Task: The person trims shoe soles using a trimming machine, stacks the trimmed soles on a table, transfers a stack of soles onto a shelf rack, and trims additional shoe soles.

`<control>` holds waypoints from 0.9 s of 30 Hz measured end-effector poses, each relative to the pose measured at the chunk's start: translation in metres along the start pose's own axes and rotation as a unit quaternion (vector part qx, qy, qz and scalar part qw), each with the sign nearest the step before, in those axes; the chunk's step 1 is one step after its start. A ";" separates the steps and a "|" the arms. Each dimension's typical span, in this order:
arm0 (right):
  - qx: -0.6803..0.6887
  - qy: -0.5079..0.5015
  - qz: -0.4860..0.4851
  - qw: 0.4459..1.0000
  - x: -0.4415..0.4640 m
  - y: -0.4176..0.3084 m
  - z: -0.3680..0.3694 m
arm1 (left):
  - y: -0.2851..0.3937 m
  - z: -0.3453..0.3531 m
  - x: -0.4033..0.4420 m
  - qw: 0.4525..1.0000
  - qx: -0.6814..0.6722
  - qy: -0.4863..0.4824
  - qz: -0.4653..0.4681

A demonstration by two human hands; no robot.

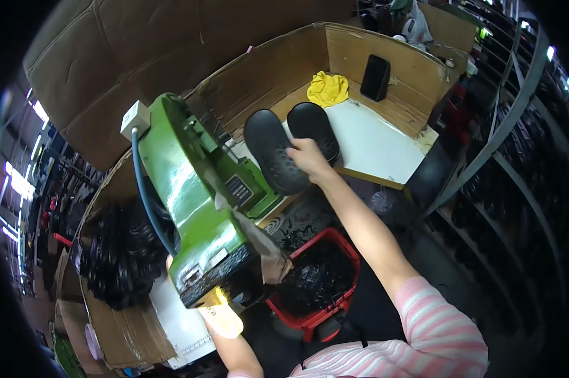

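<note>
My right hand (309, 159) is closed on a pair of black clogs, its fingers between the left clog (272, 148) and the right clog (313, 123). The pair is over the near left end of a white board, just right of a green machine (177, 170). My left arm reaches up under the lit head of that machine; a bit of the left hand (169, 261) shows at the machine's left edge, and its fingers are mostly hidden.
A yellow cloth (328, 89) and a black phone-like object (375, 77) are at the back of the white board (379, 142), inside cardboard walls. A red bin (354, 252) with black scraps stands below. Black items (120, 258) are heaped at left. Metal racks (517, 101) rise at right.
</note>
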State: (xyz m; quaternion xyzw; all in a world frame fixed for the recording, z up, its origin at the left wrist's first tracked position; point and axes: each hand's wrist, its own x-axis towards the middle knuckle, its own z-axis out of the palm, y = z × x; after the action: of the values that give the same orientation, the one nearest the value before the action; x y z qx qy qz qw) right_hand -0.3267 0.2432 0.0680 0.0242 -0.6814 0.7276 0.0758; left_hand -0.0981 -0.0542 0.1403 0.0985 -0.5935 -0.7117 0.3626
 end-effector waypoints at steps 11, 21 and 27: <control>-0.296 0.149 -0.263 0.906 -0.032 0.016 0.024 | 0.033 -0.152 -0.115 0.977 0.160 -0.136 0.036; 0.158 -0.004 0.004 0.987 -0.255 -0.010 -0.039 | -0.031 -0.044 -0.146 0.973 -0.117 -0.162 -0.115; 0.048 0.046 -0.144 0.987 -0.242 -0.020 -0.028 | -0.049 -0.016 -0.130 0.972 -0.152 -0.167 -0.061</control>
State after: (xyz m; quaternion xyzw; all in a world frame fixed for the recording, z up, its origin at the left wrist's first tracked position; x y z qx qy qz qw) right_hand -0.0826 0.2536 0.0522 0.0922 -0.6310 0.7411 0.2097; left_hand -0.0151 0.0168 0.0535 -0.0422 -0.5234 -0.8209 0.2246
